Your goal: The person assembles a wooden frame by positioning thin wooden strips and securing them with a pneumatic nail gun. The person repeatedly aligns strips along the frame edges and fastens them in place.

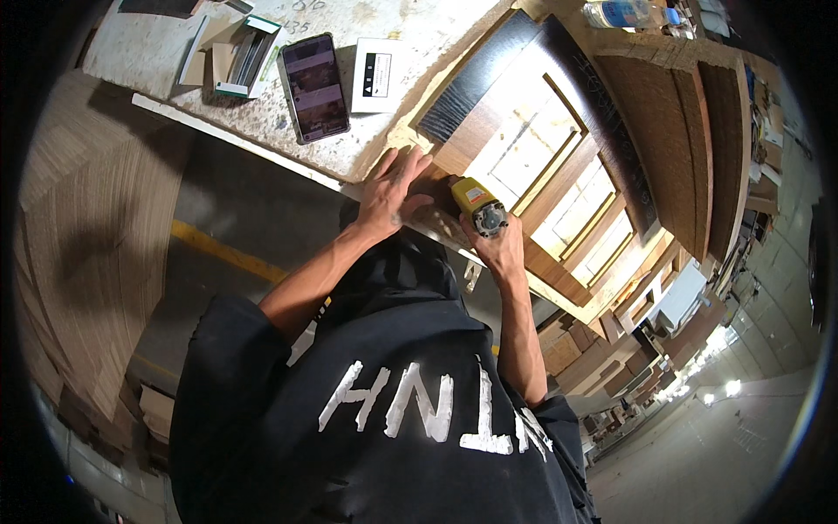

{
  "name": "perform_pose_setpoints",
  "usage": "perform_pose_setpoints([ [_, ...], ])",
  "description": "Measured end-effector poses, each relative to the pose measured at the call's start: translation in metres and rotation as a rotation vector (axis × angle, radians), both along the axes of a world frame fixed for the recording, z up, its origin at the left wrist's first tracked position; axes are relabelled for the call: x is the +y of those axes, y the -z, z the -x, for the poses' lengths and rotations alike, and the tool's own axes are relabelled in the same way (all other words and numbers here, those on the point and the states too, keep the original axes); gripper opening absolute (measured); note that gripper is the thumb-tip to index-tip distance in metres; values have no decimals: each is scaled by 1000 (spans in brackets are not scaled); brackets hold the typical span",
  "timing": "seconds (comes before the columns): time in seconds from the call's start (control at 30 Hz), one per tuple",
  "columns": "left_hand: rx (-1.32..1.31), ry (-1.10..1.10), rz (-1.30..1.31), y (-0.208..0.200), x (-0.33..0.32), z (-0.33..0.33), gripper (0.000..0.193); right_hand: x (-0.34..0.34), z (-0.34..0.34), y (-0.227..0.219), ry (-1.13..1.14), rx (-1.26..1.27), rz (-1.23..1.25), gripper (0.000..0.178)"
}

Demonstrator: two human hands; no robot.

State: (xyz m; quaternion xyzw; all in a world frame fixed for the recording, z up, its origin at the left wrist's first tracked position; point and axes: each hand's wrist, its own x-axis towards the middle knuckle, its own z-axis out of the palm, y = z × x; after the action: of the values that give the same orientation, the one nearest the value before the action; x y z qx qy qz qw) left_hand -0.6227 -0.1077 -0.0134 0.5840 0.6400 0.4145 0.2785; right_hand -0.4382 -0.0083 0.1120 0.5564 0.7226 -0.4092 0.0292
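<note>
A brown wooden frame (572, 214) with dark, curved black panels lies on the workbench. My right hand (500, 247) is wrapped round a yellow nail gun (478, 201), which has a dark, bolted round cap. Its nose points at the near left corner of the frame; the exact contact point is hidden under the tool. My left hand (390, 196) lies with its fingers spread at that same corner, by the bench edge, and holds nothing I can see. The gun is just to the right of my left hand.
Left of the frame, a phone (315, 89), a white box (377, 76) and an opened carton (236, 57) lie on the bench (157, 65). Stacked brown boards (96, 244) stand at the left. Curved panels (663, 131) and a plastic bottle (624, 14) are at the far right.
</note>
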Motion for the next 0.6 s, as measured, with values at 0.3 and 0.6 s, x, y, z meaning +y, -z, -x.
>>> perform_pose_setpoints([
  [0.3,-38,0,13,1,-1,0,90,6,12,-13,-23,-18,40,38],
  [0.6,4,-22,14,4,0,-1,85,5,8,-2,-44,-131,24,34],
])
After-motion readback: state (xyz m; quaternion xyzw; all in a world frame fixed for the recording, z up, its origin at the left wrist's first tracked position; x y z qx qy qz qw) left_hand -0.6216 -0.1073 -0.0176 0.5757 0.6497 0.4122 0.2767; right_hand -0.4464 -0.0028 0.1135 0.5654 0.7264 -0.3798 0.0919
